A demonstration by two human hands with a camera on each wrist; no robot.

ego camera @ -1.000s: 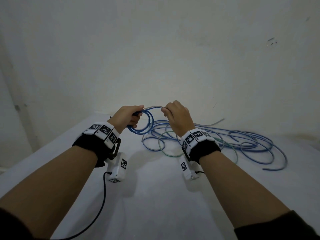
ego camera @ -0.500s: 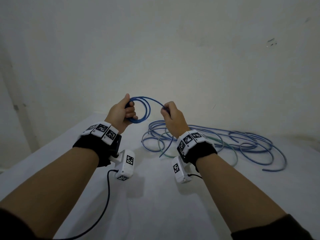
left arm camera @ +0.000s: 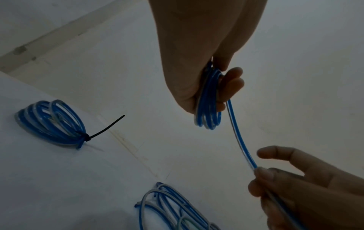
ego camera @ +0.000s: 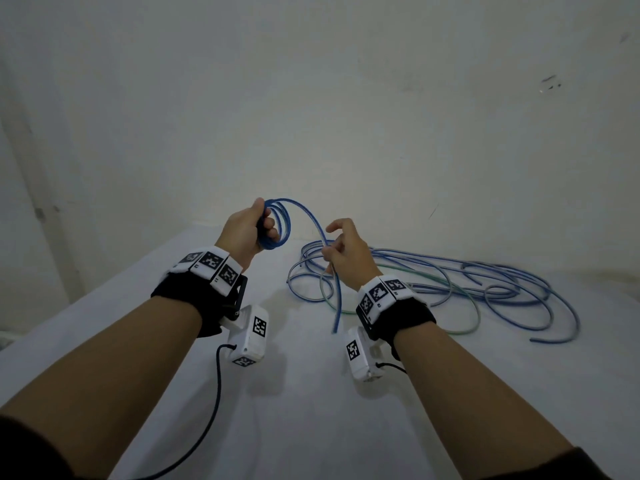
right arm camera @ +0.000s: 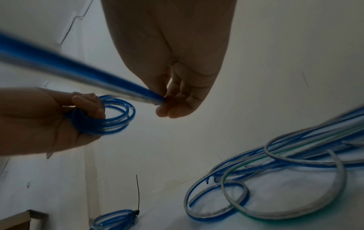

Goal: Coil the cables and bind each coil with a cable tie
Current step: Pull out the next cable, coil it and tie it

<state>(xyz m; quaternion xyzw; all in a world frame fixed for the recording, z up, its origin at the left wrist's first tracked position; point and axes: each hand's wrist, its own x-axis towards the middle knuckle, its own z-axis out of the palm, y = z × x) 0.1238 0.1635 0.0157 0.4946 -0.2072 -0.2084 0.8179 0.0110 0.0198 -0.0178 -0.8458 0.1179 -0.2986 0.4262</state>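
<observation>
While the small blue cable coil (ego camera: 277,225) is gripped by the left hand (ego camera: 242,230), its free tail (ego camera: 334,292), pinched by the right hand (ego camera: 346,254), should be wound evenly.

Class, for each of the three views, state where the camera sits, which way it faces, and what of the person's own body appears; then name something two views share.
Head: worn on the head, facing forward and down; shows both forearms, left hand gripping the coil, right hand.
Left wrist: looks along the left hand to its fingers; the right hand shows too.
Right wrist: looks along the right hand; the left hand shows too.
Shared: both wrist views show the tied coil with its cable tie.
</observation>
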